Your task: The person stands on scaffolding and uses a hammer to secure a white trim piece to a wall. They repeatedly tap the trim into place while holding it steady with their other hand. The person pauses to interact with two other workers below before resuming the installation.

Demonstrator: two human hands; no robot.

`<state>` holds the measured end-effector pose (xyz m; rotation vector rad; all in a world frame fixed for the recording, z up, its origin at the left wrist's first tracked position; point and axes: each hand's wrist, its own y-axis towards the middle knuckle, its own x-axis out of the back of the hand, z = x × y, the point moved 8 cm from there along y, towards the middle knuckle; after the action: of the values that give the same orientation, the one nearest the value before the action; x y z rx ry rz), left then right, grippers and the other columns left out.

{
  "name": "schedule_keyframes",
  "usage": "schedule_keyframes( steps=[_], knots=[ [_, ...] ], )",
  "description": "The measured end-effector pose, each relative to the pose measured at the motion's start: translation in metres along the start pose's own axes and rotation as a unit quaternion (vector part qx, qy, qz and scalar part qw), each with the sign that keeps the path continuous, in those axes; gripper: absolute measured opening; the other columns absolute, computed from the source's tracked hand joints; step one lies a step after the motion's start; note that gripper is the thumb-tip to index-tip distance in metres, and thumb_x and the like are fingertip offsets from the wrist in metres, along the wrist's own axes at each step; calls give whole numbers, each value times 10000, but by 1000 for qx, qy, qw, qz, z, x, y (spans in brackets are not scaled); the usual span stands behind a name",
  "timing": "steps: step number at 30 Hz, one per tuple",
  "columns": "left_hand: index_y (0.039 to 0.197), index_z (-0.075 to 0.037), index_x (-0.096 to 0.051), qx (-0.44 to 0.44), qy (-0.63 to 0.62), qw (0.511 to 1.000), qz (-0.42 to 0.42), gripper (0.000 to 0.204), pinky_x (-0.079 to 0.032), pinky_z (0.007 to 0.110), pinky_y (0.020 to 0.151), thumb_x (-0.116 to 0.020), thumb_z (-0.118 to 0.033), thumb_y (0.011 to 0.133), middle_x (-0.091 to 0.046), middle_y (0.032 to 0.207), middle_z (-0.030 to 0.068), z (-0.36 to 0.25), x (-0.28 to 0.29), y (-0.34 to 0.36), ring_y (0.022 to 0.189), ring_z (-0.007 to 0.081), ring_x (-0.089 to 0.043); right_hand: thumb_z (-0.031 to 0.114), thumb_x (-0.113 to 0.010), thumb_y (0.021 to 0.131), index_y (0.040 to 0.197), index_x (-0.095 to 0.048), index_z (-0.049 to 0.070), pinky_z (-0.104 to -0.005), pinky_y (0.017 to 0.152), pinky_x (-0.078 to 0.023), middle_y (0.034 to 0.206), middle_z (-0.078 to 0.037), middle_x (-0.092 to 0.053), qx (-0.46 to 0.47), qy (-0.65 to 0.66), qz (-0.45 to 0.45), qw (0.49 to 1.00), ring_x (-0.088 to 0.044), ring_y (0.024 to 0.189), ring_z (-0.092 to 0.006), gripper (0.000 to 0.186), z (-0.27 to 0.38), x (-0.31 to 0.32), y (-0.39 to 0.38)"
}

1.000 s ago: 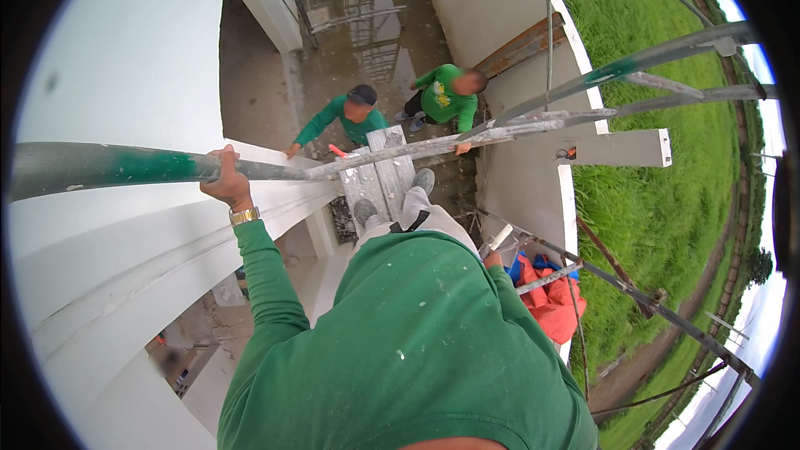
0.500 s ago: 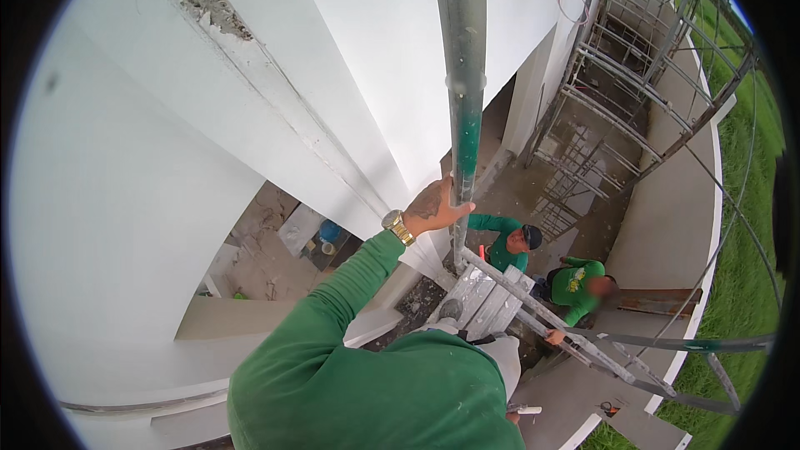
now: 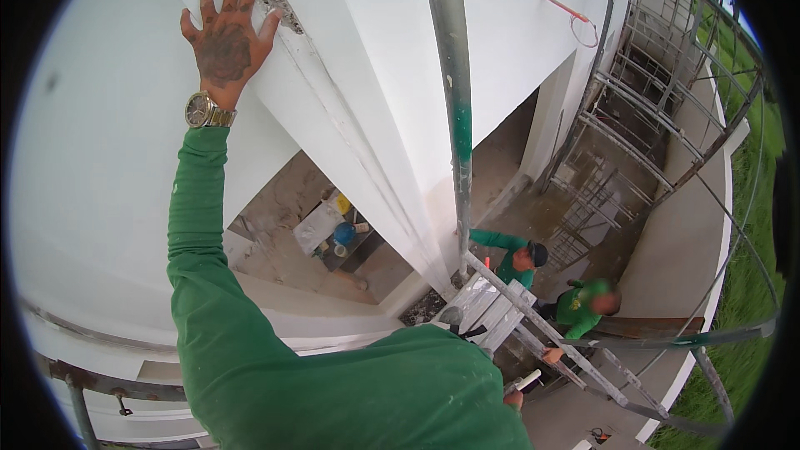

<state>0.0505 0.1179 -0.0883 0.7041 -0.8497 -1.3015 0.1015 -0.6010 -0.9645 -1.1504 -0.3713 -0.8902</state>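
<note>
My left hand, with a watch at its wrist, is raised and spread flat against the white wall. Its fingertips lie beside a strip of rough, bare concrete on the wall. Low in the picture, partly hidden by my green-sleeved body, my right hand is closed on a small tool with a white part. Its exact kind is too small to make out. An upright scaffold pipe with a green band stands to the right of my left hand, apart from it.
Scaffold planks lie below me beside a metal frame rail. Two people in green stand lower down; one person's hand touches the scaffold. More scaffolding rises at right. An opening shows a blue container below.
My left hand has let go of the scaffold pipe and moved up and left onto the wall. The white part of the tool in my right hand shows more.
</note>
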Motion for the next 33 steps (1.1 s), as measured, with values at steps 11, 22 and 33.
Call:
schedule_keyframes(
  steps=[11, 22, 33],
  knots=[
    [1528, -367, -431, -31, 54, 996, 67, 628, -39, 529, 1171, -491, -634, 963, -318, 1637, -133, -22, 1, -36, 1515, 190, -223, 78, -618, 873, 1081, -688, -18, -403, 794, -540, 974, -174, -730, -165, 596, 51, 784, -690, 878, -314, 240, -154, -132, 32],
    [1564, -312, -381, -50, 1, 997, 65, 749, -107, 561, 1143, -557, -648, 919, -280, 1654, -92, -71, 5, -51, 1520, 222, -201, 77, -570, 892, 1029, -690, -53, -430, 759, -530, 911, -175, -727, -53, 223, -46, 972, -683, 826, -292, 223, -155, -111, 9],
    [1586, -123, -301, -127, -475, 750, 443, 958, -370, 571, 1130, -663, -635, 862, -333, 1591, 233, -232, 21, -361, 1454, 446, -327, 117, -636, 885, 1135, -659, -3, -494, 878, -549, 1082, -252, -699, -112, 10, 17, 994, -672, 1068, -409, 277, -66, -7, -15]
  ],
)
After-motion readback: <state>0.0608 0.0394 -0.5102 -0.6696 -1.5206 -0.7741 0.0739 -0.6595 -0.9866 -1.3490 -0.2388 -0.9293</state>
